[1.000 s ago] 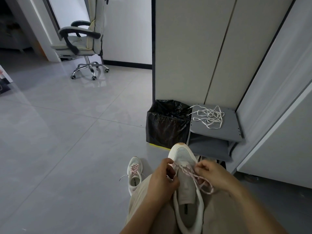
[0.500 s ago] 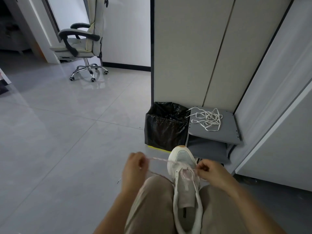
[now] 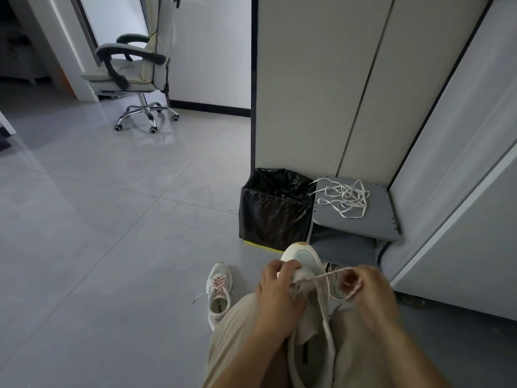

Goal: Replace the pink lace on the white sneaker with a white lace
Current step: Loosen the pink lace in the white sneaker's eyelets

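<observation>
A white sneaker (image 3: 307,259) lies on my lap with its toe pointing away from me. My left hand (image 3: 277,292) grips its left side near the toe. My right hand (image 3: 366,287) pinches the pink lace (image 3: 333,273), which runs taut from the front eyelets to the right; the hand is blurred. A loose white lace (image 3: 347,197) lies in a tangle on the grey stool (image 3: 377,222) ahead. A second white sneaker (image 3: 219,292), still laced in pink, stands on the floor to the left of my knee.
A bin lined with a black bag (image 3: 274,208) stands left of the stool, against beige cabinet panels (image 3: 321,79). An office chair (image 3: 134,71) on castors stands at the far left. Grey tiled floor (image 3: 98,233) spreads to the left.
My left hand came back from pulling the lace out to the left and now grips the sneaker's toe. My right hand moved right, drawing the pink lace taut.
</observation>
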The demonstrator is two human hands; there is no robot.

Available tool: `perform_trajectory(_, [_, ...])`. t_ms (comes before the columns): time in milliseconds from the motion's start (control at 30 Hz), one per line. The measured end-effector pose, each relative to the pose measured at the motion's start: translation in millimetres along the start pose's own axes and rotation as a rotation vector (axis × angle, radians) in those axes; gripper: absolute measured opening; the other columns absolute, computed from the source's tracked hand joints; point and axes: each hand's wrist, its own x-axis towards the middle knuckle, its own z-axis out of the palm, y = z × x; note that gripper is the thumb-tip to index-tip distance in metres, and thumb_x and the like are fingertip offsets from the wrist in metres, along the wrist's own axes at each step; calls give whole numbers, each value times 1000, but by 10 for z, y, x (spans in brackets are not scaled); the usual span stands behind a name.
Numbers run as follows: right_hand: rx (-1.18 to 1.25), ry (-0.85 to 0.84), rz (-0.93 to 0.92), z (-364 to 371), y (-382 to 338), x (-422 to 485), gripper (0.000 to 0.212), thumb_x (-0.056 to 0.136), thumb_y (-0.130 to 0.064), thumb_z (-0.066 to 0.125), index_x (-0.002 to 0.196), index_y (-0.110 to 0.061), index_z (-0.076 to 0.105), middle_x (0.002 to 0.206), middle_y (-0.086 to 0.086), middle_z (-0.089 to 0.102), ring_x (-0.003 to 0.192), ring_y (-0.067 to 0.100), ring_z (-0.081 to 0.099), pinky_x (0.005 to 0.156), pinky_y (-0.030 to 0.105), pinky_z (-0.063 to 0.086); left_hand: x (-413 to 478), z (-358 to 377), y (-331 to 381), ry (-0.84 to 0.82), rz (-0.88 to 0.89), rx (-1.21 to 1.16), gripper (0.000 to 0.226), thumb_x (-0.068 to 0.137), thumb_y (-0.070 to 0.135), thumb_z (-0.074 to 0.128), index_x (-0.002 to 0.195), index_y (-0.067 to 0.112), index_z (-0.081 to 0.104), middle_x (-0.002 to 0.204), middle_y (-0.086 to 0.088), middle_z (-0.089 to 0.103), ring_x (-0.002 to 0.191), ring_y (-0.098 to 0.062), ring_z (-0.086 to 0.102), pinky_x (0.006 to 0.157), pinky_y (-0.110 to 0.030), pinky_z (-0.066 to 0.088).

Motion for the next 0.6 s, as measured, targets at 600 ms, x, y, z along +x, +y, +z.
perform_trajectory(600, [-759, -303, -336, 205, 111, 0, 13, 86, -27, 63, 78, -21, 55, 81, -5, 57, 71, 4, 53, 62, 13, 40, 2, -48, -115, -51, 9, -159, 37, 78, 7, 68, 110, 23, 58, 116, 5, 38, 102, 7, 40, 79, 4, 32])
